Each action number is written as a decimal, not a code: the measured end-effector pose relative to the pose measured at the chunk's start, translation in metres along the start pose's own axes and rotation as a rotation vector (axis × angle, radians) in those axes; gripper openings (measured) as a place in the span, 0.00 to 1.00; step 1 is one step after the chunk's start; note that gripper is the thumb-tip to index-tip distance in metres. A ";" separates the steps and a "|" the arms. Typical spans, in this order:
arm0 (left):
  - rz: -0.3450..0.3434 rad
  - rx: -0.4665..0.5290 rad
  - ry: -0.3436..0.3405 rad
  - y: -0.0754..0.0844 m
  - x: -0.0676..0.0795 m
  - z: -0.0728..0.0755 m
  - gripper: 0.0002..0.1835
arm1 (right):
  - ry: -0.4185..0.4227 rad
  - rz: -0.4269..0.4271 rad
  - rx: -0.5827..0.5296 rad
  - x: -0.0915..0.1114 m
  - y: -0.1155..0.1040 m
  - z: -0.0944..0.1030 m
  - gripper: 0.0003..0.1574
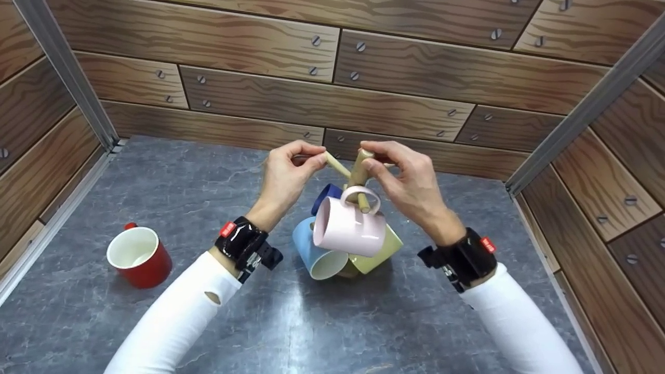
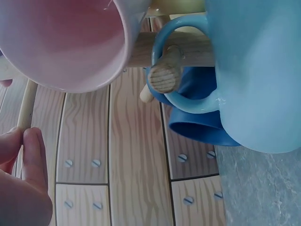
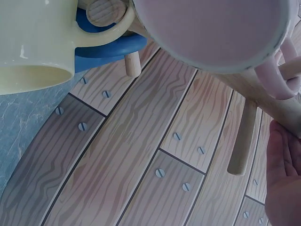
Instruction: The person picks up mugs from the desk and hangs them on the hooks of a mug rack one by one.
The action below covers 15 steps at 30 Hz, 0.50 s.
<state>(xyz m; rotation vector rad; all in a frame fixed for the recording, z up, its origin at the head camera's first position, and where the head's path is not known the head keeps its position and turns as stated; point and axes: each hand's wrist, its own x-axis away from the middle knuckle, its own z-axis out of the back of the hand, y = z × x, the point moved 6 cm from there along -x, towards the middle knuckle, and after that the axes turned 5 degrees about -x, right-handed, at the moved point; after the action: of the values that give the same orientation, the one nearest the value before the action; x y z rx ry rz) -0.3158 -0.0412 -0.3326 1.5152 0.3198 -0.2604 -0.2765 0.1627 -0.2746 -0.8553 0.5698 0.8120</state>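
Note:
A wooden mug tree stands at the middle of the table. With thumb and fingertips my left hand pinches the end of an upper left peg. My right hand grips the top of the post between thumb and fingers. The pink mug hangs by its handle on an upper peg facing me. Lower down hang a light blue mug at left and a pale yellow mug at right. Behind them a dark blue mug is partly hidden.
A red mug with a white inside stands upright on the grey table at left, its handle pointing away. Wood-patterned panels wall the back and both sides, with metal corner posts between them.

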 end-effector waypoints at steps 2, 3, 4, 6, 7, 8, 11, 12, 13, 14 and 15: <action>-0.002 -0.007 -0.003 0.000 -0.002 -0.001 0.07 | 0.004 0.005 0.000 0.000 0.000 0.000 0.17; -0.003 -0.011 -0.005 0.000 -0.003 -0.001 0.07 | 0.007 0.006 0.001 0.000 0.000 0.000 0.17; -0.002 -0.021 -0.004 0.000 -0.003 -0.001 0.07 | 0.011 0.006 0.003 0.000 0.000 0.000 0.17; -0.006 -0.053 -0.003 0.000 -0.005 -0.002 0.07 | 0.017 0.004 0.000 0.000 0.001 0.000 0.17; -0.007 -0.071 -0.002 0.000 -0.005 -0.002 0.07 | 0.020 0.000 -0.001 0.000 0.002 0.001 0.17; -0.008 -0.086 -0.001 0.000 -0.006 -0.003 0.07 | 0.022 -0.004 -0.001 0.000 0.002 0.001 0.16; -0.016 -0.126 0.006 0.001 -0.008 -0.005 0.07 | 0.019 -0.023 -0.005 0.000 0.004 0.002 0.16; -0.018 -0.130 0.008 0.002 -0.008 -0.006 0.07 | 0.017 -0.031 -0.007 -0.001 0.004 0.002 0.16; -0.020 -0.130 0.010 0.002 -0.009 -0.006 0.07 | 0.015 -0.038 -0.005 -0.001 0.005 0.002 0.16; -0.022 -0.129 0.011 0.003 -0.010 -0.007 0.06 | 0.014 -0.044 -0.003 -0.001 0.005 0.003 0.15; -0.025 -0.133 0.012 0.003 -0.011 -0.008 0.06 | 0.014 -0.050 -0.001 -0.002 0.005 0.003 0.15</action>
<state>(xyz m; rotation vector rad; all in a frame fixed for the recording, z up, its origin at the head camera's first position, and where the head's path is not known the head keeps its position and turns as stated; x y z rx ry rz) -0.3253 -0.0331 -0.3259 1.3830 0.3591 -0.2447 -0.2810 0.1668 -0.2737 -0.8737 0.5586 0.7614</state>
